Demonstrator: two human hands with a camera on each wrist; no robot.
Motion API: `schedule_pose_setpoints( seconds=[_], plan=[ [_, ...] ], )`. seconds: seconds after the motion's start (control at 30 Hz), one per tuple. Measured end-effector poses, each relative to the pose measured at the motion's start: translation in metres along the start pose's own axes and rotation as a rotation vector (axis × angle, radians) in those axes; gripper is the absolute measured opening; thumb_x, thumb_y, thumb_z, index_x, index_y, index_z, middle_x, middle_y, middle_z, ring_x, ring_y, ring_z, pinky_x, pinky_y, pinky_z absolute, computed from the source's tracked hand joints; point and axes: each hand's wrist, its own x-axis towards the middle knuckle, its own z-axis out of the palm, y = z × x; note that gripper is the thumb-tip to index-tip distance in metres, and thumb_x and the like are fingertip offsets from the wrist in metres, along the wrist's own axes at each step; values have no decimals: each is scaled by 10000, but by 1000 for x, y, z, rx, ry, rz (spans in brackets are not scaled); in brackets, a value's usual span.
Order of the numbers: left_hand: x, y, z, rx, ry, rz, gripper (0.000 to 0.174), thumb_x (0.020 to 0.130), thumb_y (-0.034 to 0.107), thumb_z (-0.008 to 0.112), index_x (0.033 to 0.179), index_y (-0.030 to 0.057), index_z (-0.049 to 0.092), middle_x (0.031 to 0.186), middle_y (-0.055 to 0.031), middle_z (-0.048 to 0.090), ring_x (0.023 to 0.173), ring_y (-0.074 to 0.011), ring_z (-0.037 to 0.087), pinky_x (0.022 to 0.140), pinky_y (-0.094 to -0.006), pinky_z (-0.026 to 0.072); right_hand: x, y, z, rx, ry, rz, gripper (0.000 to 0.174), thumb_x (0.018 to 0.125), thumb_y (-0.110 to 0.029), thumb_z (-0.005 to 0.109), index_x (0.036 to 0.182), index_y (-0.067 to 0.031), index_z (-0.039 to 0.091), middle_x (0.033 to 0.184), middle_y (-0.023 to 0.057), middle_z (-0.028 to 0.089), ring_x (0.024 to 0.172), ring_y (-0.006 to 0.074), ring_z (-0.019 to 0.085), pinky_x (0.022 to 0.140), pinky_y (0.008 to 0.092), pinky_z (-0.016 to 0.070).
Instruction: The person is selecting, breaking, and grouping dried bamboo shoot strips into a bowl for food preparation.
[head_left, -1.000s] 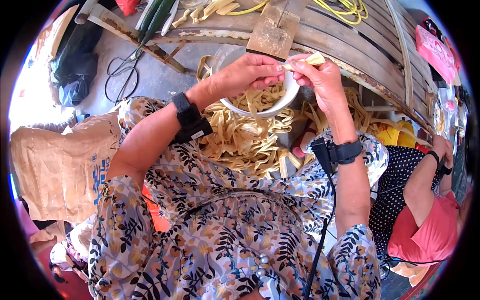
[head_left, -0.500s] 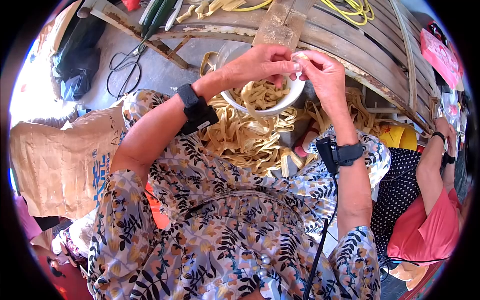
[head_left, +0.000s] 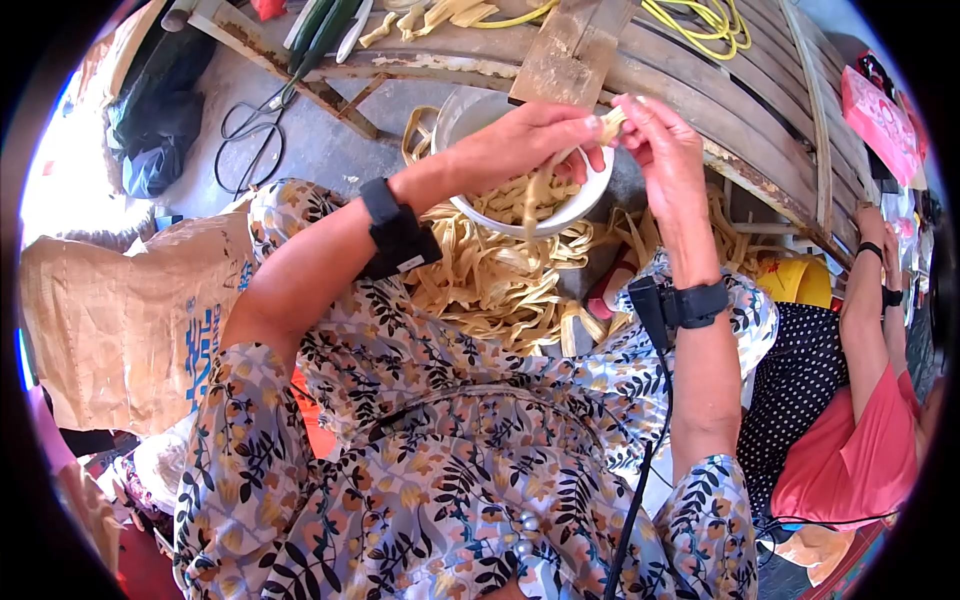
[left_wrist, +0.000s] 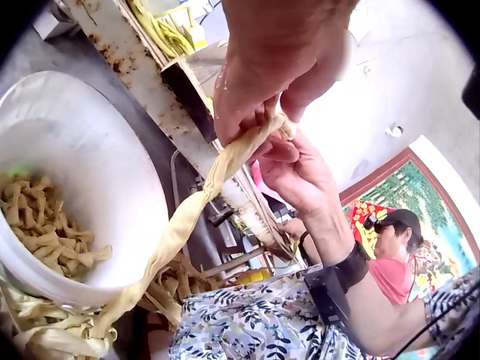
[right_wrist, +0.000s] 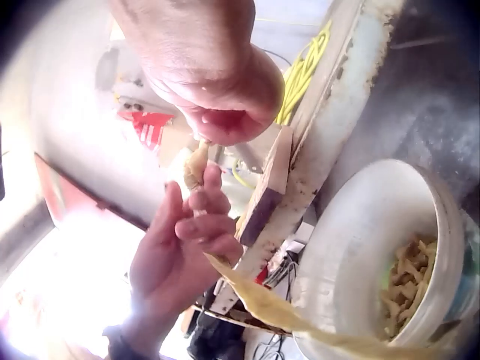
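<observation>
So we've got one long pale strip (left_wrist: 181, 225) held up over the white bucket (left_wrist: 82, 131), with its lower part trailing down past the rim. The left hand (head_left: 525, 142) pinches it near the bunched top end, and the right hand (head_left: 668, 150) has the very tip between thumb and fingers. We'd guess it's super light, soft and bendy, not very slippery, but could split lengthwise if yanked. We'd hold it right beside the bunched bit and let the tail hang loose. Short bunched pieces (left_wrist: 45, 225) sit inside the bucket.
</observation>
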Motion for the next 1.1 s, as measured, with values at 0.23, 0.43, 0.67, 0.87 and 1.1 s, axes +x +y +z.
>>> schedule_pose_setpoints(
  seconds=[0.23, 0.43, 0.67, 0.87, 1.1],
  plan=[
    [4, -16, -22, 153, -53, 48, 264, 911, 216, 433, 980, 2, 572, 762, 7, 555, 681, -58, 487, 616, -187, 392, -4, -5, 5, -204, 16, 194, 306, 727, -242, 700, 950, -56, 600, 735, -19, 571, 653, 39, 499, 553, 149, 395],
    [5, -16, -23, -38, -99, -54, 228, 891, 166, 449, 923, -9, 592, 682, 22, 503, 566, -57, 418, 554, -191, 370, -7, -2, 12, -245, -165, 43, 206, 740, -122, 663, 899, -7, 600, 683, 2, 577, 574, 38, 503, 492, 151, 383],
    [6, -20, -33, -335, -222, -190, 238, 895, 194, 454, 949, -4, 575, 634, 52, 408, 505, -40, 307, 515, -183, 308, -4, -1, 9, -39, -146, 86, 137, 757, -67, 634, 860, 12, 591, 690, 28, 559, 542, 40, 456, 440, 168, 338],
    [9, 6, -50, 173, -60, 53, 223, 889, 226, 475, 907, 34, 587, 694, 37, 487, 617, -46, 423, 599, -169, 358, 23, -19, 1, 61, 29, -17, 130, 760, -30, 621, 867, 24, 570, 680, 36, 539, 523, 50, 431, 431, 177, 318],
    [42, 16, -74, 68, 397, 94, 178, 855, 265, 524, 866, 112, 613, 798, 65, 552, 714, -26, 452, 662, -213, 374, 69, -7, 17, 169, 157, -161, 153, 753, -69, 656, 869, 8, 593, 726, 53, 598, 584, 91, 558, 498, 184, 467]
  ],
)
